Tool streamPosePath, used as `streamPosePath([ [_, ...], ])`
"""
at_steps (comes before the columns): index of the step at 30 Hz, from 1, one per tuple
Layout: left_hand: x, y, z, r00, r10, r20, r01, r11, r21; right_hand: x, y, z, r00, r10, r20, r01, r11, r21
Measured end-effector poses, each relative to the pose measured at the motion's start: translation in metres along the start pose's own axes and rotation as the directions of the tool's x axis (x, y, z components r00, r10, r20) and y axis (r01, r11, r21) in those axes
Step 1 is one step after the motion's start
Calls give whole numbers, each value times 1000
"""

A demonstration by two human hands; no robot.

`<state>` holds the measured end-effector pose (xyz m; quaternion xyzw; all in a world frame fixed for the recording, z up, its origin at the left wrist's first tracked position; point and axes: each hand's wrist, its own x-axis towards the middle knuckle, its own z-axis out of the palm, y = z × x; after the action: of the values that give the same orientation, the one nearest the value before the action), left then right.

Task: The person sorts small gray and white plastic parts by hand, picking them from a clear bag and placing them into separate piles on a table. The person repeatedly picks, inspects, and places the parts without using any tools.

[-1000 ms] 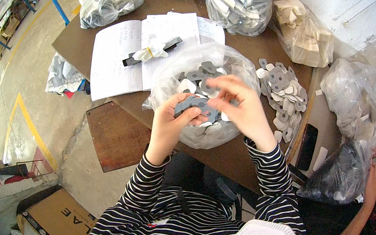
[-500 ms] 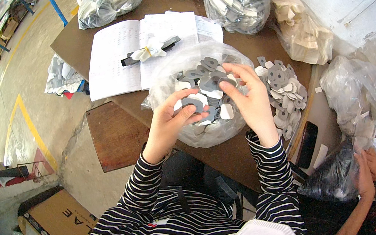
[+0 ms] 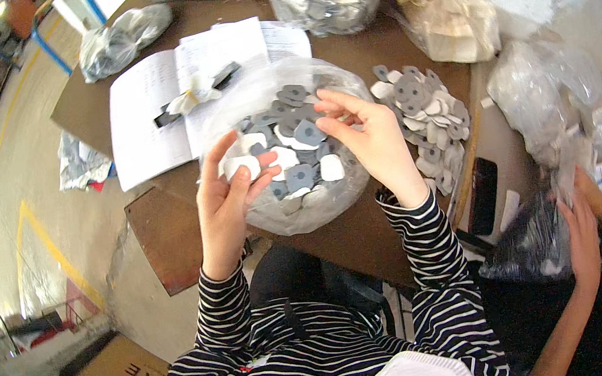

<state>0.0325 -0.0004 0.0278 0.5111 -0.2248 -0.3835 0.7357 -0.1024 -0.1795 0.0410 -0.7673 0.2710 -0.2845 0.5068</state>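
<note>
Left hand and right hand, close together a second ago, now stand apart over the crinkled clear bag. Thin, rounded grey and white pieces fill it; a similar heap lies on the smooth brown table, near a notebook. Yellow lines cross the floor. Pinched by the left hand, one flat white piece hangs above the bag's left side; whether the right grips anything cannot be told.
</note>
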Motion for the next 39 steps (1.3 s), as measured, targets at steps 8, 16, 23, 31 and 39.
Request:
streamPosePath([
  [8,-12,-10,-1,985,-121,123,78,948,310,-75,45,-104,945,152,-288,-238,927,-290],
  [16,-13,-59,76,773,-146,618,-210,859,466,-143,80,-111,898,338,-282,-440,709,-551],
  [23,-18,-82,110,761,-246,600,-196,795,574,-145,93,-119,949,230,-216,-314,747,-586],
  [31,-17,-115,120,854,-263,450,82,920,383,-143,61,-85,975,173,-141,-198,962,-189],
  [39,-4,-49,94,983,172,66,-184,910,370,-93,43,-133,961,6,-278,-51,986,-156],
])
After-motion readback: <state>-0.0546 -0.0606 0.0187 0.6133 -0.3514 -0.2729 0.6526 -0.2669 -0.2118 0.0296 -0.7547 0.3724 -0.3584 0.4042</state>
